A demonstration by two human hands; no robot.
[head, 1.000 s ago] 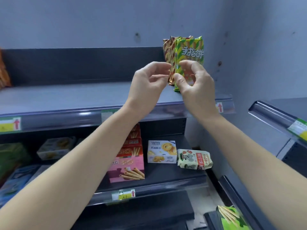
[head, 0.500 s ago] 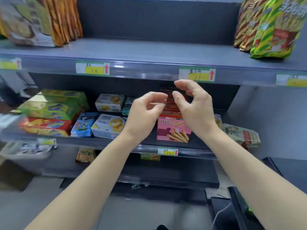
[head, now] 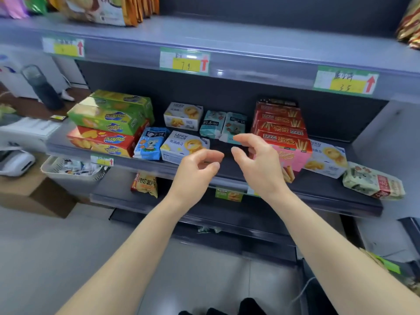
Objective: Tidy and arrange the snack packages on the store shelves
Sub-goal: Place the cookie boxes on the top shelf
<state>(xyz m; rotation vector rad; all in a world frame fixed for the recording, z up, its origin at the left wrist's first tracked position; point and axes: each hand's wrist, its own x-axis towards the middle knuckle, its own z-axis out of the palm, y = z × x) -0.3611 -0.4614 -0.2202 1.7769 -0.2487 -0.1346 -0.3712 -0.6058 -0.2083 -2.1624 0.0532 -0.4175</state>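
The snack packages are sitting mostly on the middle shelf [head: 329,198], and the tidying is looking only partly done. At the left the green boxes [head: 113,112] are lying stacked on a red box [head: 102,142], and the red boxes [head: 279,119] behind the pink box [head: 295,155] are standing in a neat file. The middle is still looking loose: a blue packet [head: 150,143] and a white cookie box [head: 181,144] are sitting at the front, with a second cookie box [head: 183,114] and two teal packets [head: 212,123] further back at odd angles. At the far right a speckled packet [head: 372,180] is lying askew near the shelf's end, probably still needing to be straightened, as is a lone chip bag [head: 144,184] on the shelf below. The left hand [head: 195,171] and the right hand [head: 261,164] are hovering side by side in front of the gap between the front cookie box and the pink box, both loosely curled, thumbs near forefingers, gripping nothing and touching no package. Compared with a second ago, the hands are no longer handling the green striped bag up on the top shelf [head: 250,39]; they are coming down past its price strip, and the view is dropping and closing in on the middle shelf
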